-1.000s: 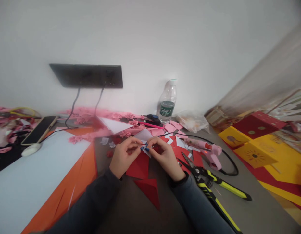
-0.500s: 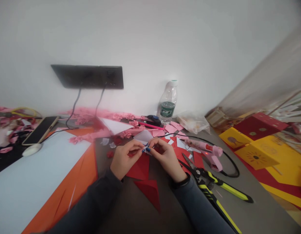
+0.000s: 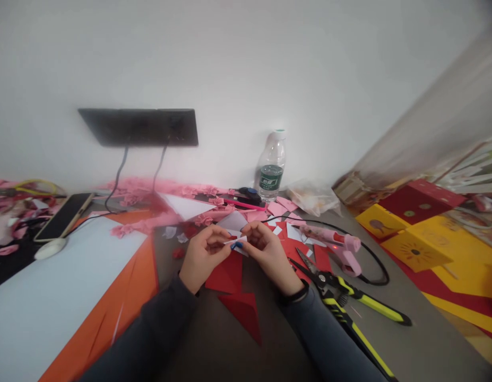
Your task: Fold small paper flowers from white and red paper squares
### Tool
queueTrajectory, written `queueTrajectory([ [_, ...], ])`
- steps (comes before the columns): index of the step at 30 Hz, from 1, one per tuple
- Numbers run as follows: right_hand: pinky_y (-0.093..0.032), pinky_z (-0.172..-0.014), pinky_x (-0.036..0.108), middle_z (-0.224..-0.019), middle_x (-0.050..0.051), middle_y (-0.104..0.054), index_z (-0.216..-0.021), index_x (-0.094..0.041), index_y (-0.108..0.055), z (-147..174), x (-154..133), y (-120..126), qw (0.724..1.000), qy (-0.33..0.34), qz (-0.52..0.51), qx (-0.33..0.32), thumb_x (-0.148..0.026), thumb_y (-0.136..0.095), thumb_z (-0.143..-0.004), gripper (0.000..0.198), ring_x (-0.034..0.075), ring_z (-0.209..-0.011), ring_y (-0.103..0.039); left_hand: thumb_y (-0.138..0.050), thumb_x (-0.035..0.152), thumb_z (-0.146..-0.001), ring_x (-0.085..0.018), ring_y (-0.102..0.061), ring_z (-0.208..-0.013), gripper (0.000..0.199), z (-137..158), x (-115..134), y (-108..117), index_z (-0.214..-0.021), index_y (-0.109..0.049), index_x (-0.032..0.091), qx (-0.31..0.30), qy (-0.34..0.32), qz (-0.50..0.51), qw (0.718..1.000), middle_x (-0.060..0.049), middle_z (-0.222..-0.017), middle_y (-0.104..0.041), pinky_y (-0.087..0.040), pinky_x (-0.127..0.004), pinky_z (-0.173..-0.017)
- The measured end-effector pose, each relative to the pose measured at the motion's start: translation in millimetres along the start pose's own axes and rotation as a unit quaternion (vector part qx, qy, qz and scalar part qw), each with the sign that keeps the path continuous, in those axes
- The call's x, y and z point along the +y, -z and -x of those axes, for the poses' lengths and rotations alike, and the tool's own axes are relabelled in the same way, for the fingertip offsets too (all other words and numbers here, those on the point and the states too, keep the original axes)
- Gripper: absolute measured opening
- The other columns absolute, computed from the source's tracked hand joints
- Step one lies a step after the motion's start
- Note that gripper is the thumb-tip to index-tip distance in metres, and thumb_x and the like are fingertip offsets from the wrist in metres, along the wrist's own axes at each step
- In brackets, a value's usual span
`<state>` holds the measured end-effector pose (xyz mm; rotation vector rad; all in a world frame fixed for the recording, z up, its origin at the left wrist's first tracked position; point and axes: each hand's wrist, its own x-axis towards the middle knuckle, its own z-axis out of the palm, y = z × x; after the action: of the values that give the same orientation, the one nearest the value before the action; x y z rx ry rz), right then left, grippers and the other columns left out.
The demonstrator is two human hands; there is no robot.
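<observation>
Between my fingertips is a small piece of white paper (image 3: 241,241), with a little red showing at its upper edge. My left hand (image 3: 205,254) pinches its left side with thumb and forefinger. On the other side my right hand (image 3: 269,253) grips it the same way, a blue-nailed thumb lying across the front. Fingers partly cover the paper, so its full shape is hidden. Just below lie a red paper sheet (image 3: 225,276) and a red folded triangle (image 3: 246,315). Behind the hands rests a pale paper piece (image 3: 232,221).
To the right lie pliers-like shears (image 3: 329,281) with yellow-black handles and a pink glue gun (image 3: 337,241) with its cord. A water bottle (image 3: 271,170) stands by the wall. Left are a phone (image 3: 65,216), a white sheet (image 3: 70,286) and orange paper (image 3: 140,281). Yellow boxes (image 3: 416,249) sit far right.
The white paper now shows flatter and wider between the fingertips, where before it was mostly covered. Both hands stay in nearly the same place; the whole view has shifted slightly.
</observation>
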<state>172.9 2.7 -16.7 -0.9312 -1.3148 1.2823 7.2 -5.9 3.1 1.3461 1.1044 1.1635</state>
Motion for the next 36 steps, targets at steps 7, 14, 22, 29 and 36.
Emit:
queueTrajectory([
  [7,-0.041,-0.052,0.025,-0.065,-0.002,-0.056,-0.076,-0.021,-0.058,-1.4,-1.2,1.3,1.000,-0.022,0.018,0.002,-0.052,-0.072,-0.073,0.035,0.013,-0.057,-0.051,-0.076,0.027,-0.070,-0.012,-0.067,-0.067,0.021,-3.1,-6.2,-1.0,-0.081,-0.061,0.017,0.004,0.036,0.118,0.992,0.001,-0.073,-0.069,-0.057,-0.022,-0.066],
  [14,-0.038,-0.054,0.024,-0.065,-0.002,-0.051,-0.074,-0.020,-0.057,0.8,-7.0,-0.2,0.999,-0.005,0.033,-0.011,-0.054,-0.064,-0.081,0.036,0.013,-0.058,-0.046,-0.076,0.026,-0.071,-0.010,-0.065,-0.068,0.021,-3.2,-7.4,-0.5,-0.080,-0.060,0.017,0.023,0.026,0.115,0.993,0.002,-0.072,-0.067,-0.055,-0.018,-0.066],
  [22,-0.041,-0.061,0.027,-0.074,0.001,-0.058,-0.082,-0.019,-0.059,2.9,-4.9,-0.7,0.995,0.016,0.094,-0.027,-0.048,-0.059,-0.086,0.030,0.016,-0.067,-0.052,-0.072,0.024,-0.073,-0.012,-0.065,-0.070,0.017,-2.0,-5.0,-2.1,-0.082,-0.060,0.016,0.004,0.023,0.090,0.996,0.000,-0.077,-0.066,-0.056,-0.023,-0.066],
  [29,-0.041,-0.061,0.026,-0.071,0.001,-0.057,-0.078,-0.018,-0.059,1.8,-7.2,2.0,0.993,0.007,0.111,-0.041,-0.050,-0.060,-0.085,0.032,0.015,-0.066,-0.050,-0.068,0.020,-0.076,-0.012,-0.063,-0.068,0.014,-3.9,-8.6,5.0,-0.088,-0.064,0.015,-0.029,0.009,0.025,0.999,0.001,-0.071,-0.064,-0.051,-0.024,-0.070],
  [36,-0.033,-0.053,0.024,-0.066,-0.002,-0.048,-0.075,-0.019,-0.055,0.4,-6.7,1.2,0.994,-0.018,0.092,-0.060,-0.053,-0.062,-0.082,0.036,0.012,-0.058,-0.041,-0.065,0.020,-0.078,-0.011,-0.058,-0.062,0.016,-4.7,-4.4,3.6,-0.091,-0.056,0.018,-0.052,-0.007,0.033,0.998,0.006,-0.066,-0.054,-0.046,-0.023,-0.067],
])
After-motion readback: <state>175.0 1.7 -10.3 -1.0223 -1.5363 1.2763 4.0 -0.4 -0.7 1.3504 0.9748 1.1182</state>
